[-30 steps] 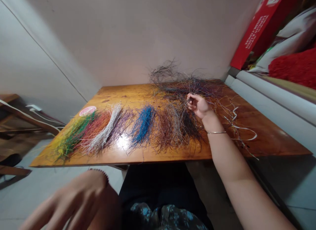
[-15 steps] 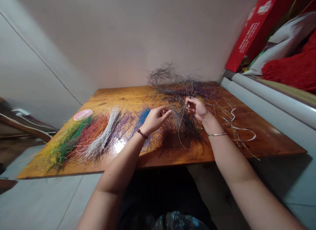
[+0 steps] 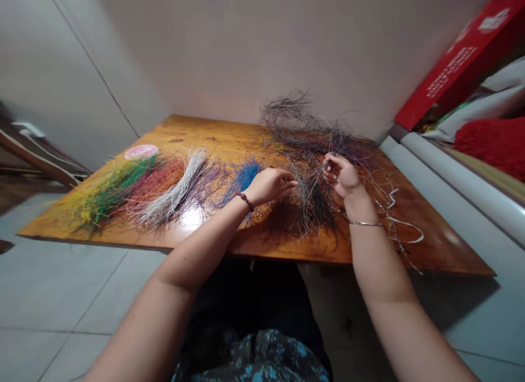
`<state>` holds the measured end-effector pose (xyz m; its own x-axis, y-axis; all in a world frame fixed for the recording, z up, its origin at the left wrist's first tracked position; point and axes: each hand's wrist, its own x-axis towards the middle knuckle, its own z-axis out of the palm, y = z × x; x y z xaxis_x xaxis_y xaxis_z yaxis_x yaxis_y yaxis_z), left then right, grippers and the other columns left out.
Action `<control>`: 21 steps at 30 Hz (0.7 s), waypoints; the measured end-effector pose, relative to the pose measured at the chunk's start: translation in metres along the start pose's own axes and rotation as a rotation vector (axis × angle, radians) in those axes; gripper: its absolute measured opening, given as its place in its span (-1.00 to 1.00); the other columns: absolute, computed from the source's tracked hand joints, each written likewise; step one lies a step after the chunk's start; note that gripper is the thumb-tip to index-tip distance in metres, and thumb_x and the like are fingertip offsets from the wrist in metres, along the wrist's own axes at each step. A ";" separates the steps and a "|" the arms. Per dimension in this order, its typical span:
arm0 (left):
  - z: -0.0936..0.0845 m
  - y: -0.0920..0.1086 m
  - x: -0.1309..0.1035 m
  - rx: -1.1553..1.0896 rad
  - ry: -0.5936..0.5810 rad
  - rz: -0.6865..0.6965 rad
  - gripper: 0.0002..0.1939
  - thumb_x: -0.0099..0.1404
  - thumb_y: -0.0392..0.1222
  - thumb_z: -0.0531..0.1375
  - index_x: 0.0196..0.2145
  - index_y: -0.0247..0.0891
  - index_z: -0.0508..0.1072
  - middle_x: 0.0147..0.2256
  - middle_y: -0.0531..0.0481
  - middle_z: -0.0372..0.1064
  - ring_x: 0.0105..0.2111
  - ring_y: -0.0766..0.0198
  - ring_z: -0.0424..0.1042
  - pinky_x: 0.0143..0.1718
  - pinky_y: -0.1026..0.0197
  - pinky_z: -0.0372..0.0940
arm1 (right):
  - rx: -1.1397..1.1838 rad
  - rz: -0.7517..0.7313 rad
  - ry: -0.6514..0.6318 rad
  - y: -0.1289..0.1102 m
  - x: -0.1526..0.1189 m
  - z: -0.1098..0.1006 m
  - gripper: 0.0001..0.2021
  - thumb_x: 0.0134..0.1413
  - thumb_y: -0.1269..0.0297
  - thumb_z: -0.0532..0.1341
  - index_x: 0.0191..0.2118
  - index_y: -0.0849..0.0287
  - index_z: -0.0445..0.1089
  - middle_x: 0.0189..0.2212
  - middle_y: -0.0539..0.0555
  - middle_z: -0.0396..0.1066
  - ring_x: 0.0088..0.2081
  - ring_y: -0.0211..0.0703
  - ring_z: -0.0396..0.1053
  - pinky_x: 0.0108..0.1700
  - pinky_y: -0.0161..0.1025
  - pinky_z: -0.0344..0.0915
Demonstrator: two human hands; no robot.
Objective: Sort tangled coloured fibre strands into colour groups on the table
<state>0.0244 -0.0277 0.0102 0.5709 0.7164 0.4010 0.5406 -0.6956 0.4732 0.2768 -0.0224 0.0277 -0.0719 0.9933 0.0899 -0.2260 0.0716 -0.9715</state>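
Head view: right hand (image 3: 342, 175), thin silver bangle (image 3: 366, 224) on wrist, is over the right-hand half of the glossy orange-brown wooden desk (image 3: 209, 131), thumb & fingers pinching thin, wiry grey strands (image 3: 312, 180) that hang down twd the front. Left hand (image 3: 268, 186), w/ dark-red beaded bracelet (image 3: 245, 200), is just L of them, palm down, fingers curled, thumb nr index; can't tell if it grips any. Below the strands, a loose dark grey-black bundle (image 3: 318, 209) lies on the desk. Behind the right hand, a big tangled grey-brown heap (image 3: 293, 122) sits at the back edge, nr the wall. Along the front, L to R: yellow-green bundle (image 3: 118, 190), red-orange bundle (image 3: 162, 179), straight white bundle (image 3: 180, 191), wispy purple bundle (image 3: 208, 187), blue bundle (image 3: 247, 175), partly behind the left hand. Flat round pink disc (image 3: 140, 151) is nr the yellow-green one's top; narrow curled white strip (image 3: 410, 239) lies R of the right wrist.
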 end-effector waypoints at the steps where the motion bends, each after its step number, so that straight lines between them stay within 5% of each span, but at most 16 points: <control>1: 0.001 0.000 0.000 0.006 0.006 0.009 -0.72 0.42 0.03 0.17 -0.23 -0.17 0.60 -0.29 -0.03 0.54 -0.36 0.27 0.43 -0.34 0.28 0.14 | -0.001 0.001 0.004 -0.001 0.000 0.000 -0.81 -0.02 0.19 0.28 -0.38 0.12 0.26 -0.60 -0.10 0.11 -0.67 -0.40 -0.08 -0.65 -0.39 -0.15; 9: 0.002 -0.003 0.000 0.090 0.154 -0.063 -0.70 0.47 0.02 0.10 -0.22 -0.21 0.53 -0.23 -0.09 0.53 -0.25 0.20 0.45 -0.28 0.25 0.19 | 0.124 -0.037 0.048 -0.009 0.002 -0.015 -0.85 0.03 0.25 0.25 -0.38 0.12 0.24 -0.60 -0.11 0.09 -0.67 -0.42 -0.12 -0.66 -0.42 -0.14; 16: -0.010 -0.013 0.001 0.140 0.339 -0.506 -0.63 0.48 0.05 0.02 -0.15 -0.19 0.54 -0.18 -0.10 0.56 -0.20 0.13 0.48 -0.25 0.22 0.24 | 0.318 -0.111 0.124 -0.029 -0.001 -0.042 -0.88 0.00 0.33 0.23 -0.37 0.13 0.23 -0.61 -0.15 0.11 -0.70 -0.44 -0.11 -0.70 -0.45 -0.12; 21: -0.018 -0.014 -0.001 0.204 0.306 -0.567 -0.60 0.44 0.10 0.04 -0.19 -0.16 0.60 -0.22 -0.11 0.58 -0.20 0.07 0.51 -0.26 0.20 0.27 | 0.398 -0.121 0.139 -0.030 -0.002 -0.048 -0.88 0.00 0.35 0.22 -0.36 0.15 0.23 -0.61 -0.16 0.13 -0.71 -0.46 -0.06 -0.71 -0.46 -0.10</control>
<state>0.0051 -0.0181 0.0177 -0.0197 0.9356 0.3526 0.8279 -0.1824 0.5303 0.3304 -0.0221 0.0463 0.1028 0.9847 0.1409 -0.5833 0.1744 -0.7933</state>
